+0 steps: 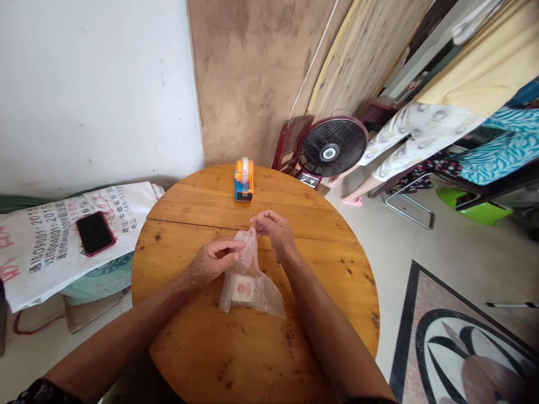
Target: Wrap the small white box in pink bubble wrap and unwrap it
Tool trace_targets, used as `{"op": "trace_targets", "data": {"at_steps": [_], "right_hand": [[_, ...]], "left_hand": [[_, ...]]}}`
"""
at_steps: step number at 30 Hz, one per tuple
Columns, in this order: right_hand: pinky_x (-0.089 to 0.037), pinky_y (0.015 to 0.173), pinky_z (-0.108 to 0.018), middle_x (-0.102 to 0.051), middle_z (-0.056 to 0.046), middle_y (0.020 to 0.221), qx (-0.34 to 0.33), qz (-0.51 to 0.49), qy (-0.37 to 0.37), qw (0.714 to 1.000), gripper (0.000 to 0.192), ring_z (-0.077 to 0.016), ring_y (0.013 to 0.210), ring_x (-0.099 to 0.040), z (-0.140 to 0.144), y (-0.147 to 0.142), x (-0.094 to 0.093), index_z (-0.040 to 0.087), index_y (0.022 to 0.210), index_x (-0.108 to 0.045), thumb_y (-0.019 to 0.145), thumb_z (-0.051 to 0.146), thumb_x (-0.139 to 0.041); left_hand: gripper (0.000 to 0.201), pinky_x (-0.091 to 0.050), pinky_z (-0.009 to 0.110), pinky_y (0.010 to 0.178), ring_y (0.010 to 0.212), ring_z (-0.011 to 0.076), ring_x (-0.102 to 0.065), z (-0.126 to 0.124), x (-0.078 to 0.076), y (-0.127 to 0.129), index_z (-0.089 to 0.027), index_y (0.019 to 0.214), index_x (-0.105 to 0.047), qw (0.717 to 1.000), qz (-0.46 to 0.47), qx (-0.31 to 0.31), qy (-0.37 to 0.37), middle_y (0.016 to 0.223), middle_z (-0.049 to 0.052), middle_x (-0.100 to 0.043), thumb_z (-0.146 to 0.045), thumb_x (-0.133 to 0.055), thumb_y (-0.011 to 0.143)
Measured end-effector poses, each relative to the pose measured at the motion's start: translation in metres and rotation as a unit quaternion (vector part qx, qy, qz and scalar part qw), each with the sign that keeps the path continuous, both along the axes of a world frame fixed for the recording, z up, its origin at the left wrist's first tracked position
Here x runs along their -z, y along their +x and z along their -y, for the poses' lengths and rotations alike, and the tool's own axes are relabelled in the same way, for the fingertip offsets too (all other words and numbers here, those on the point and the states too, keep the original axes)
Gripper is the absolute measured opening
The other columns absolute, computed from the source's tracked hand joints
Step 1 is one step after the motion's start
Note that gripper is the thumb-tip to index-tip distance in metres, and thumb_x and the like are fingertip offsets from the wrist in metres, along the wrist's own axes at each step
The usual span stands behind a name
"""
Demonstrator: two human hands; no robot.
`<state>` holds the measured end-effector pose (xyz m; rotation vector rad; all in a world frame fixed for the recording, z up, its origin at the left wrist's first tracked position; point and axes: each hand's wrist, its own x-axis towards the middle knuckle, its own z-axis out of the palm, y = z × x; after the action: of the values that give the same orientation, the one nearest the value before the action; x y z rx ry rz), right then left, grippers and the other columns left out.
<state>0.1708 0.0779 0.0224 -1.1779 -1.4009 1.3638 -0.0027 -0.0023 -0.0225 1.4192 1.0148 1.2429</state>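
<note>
A sheet of clear bubble wrap lies on the round wooden table in front of me. Under its near part sits a small pale block with a reddish mark. My left hand pinches the left side of the wrap's raised far end between thumb and fingers. At the top right corner of that end, my right hand has its fingertips closed on the wrap's edge. Farther back stands an orange and blue tape dispenser with a roll of tape, apart from both hands.
The wooden table has a round edge. Left of it, a phone lies on a white printed sack. A fan stands behind the table at right, with a person in patterned trousers beyond it.
</note>
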Motion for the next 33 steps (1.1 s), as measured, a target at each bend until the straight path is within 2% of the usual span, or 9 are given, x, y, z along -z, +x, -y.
{"op": "trace_targets", "data": {"at_steps": [2, 6, 9, 13, 17, 22, 29, 33], "right_hand": [[-0.042, 0.058, -0.025, -0.065, -0.001, 0.069, -0.011, -0.007, -0.012, 1.000, 0.020, -0.0129, 0.060, -0.053, -0.002, -0.003, 0.001, 0.021, 0.070, -0.055, 0.074, 0.040, -0.060], [-0.041, 0.063, -0.026, -0.061, 0.001, 0.065, -0.014, 0.000, 0.064, 0.998, 0.022, -0.0117, 0.061, -0.048, 0.002, -0.003, -0.002, 0.021, 0.069, -0.054, 0.077, 0.040, -0.060], [-0.040, 0.062, -0.026, -0.057, 0.002, 0.063, -0.028, 0.000, 0.091, 0.995, 0.023, -0.0114, 0.059, -0.045, 0.003, -0.001, -0.004, 0.022, 0.069, -0.052, 0.080, 0.042, -0.059], [-0.036, 0.058, -0.026, -0.056, 0.002, 0.061, -0.039, 0.002, 0.098, 0.994, 0.024, -0.0111, 0.057, -0.043, 0.002, 0.000, -0.004, 0.022, 0.070, -0.052, 0.079, 0.042, -0.059], [-0.036, 0.057, -0.026, -0.057, 0.002, 0.063, -0.044, 0.016, 0.093, 0.995, 0.025, -0.0115, 0.057, -0.043, 0.000, 0.000, -0.005, 0.022, 0.070, -0.054, 0.079, 0.044, -0.059], [-0.039, 0.062, -0.026, -0.058, 0.002, 0.063, -0.039, -0.004, 0.085, 0.996, 0.023, -0.0119, 0.060, -0.048, -0.002, 0.003, -0.004, 0.021, 0.068, -0.056, 0.077, 0.041, -0.062], [-0.040, 0.063, -0.027, -0.060, 0.002, 0.061, -0.036, -0.032, 0.025, 0.999, 0.022, -0.0117, 0.058, -0.048, -0.002, 0.002, 0.001, 0.020, 0.065, -0.058, 0.075, 0.039, -0.062], [-0.041, 0.063, -0.026, -0.061, 0.001, 0.064, -0.041, -0.032, 0.024, 0.998, 0.026, -0.0113, 0.059, -0.050, -0.006, 0.001, 0.004, 0.019, 0.066, -0.060, 0.077, 0.042, -0.062]], "left_hand": [[0.022, -0.053, 0.031, 0.083, 0.090, 0.0199, -0.067, -0.001, 0.000, -0.001, -0.016, 0.099, -0.077, 1.000, 0.000, -0.002, 0.000, 0.098, 0.009, -0.074, -0.027, -0.067, 0.082], [0.022, -0.053, 0.032, 0.084, 0.090, 0.0198, -0.066, 0.000, -0.001, -0.004, -0.017, 0.099, -0.077, 1.000, 0.002, -0.011, -0.010, 0.098, 0.009, -0.074, -0.028, -0.067, 0.082], [0.021, -0.051, 0.034, 0.090, 0.100, 0.0215, -0.065, 0.001, -0.006, -0.007, -0.019, 0.099, -0.077, 1.000, 0.007, 0.005, -0.017, 0.107, 0.009, -0.071, -0.028, -0.068, 0.082], [0.020, -0.048, 0.036, 0.096, 0.111, 0.0238, -0.061, -0.003, -0.017, -0.007, -0.021, 0.098, -0.078, 0.998, -0.011, 0.053, -0.023, 0.122, 0.010, -0.066, -0.027, -0.067, 0.082], [0.018, -0.049, 0.033, 0.092, 0.108, 0.0227, -0.062, -0.017, -0.024, 0.003, -0.021, 0.092, -0.078, 0.999, -0.011, 0.043, -0.009, 0.115, 0.008, -0.069, -0.024, -0.066, 0.080], [0.017, -0.051, 0.031, 0.081, 0.087, 0.0191, -0.067, -0.027, -0.014, 0.017, -0.017, 0.088, -0.076, 0.999, 0.038, -0.021, -0.033, 0.096, 0.007, -0.075, -0.025, -0.065, 0.078], [0.011, -0.052, 0.030, 0.081, 0.087, 0.0192, -0.068, -0.024, -0.009, 0.014, -0.017, 0.078, -0.074, 0.999, 0.031, -0.003, 0.013, 0.091, 0.007, -0.075, -0.021, -0.064, 0.077], [0.012, -0.052, 0.031, 0.084, 0.091, 0.0195, -0.068, -0.023, -0.007, 0.015, -0.017, 0.082, -0.074, 0.998, 0.047, -0.029, 0.017, 0.095, 0.007, -0.075, -0.020, -0.064, 0.078]]}}
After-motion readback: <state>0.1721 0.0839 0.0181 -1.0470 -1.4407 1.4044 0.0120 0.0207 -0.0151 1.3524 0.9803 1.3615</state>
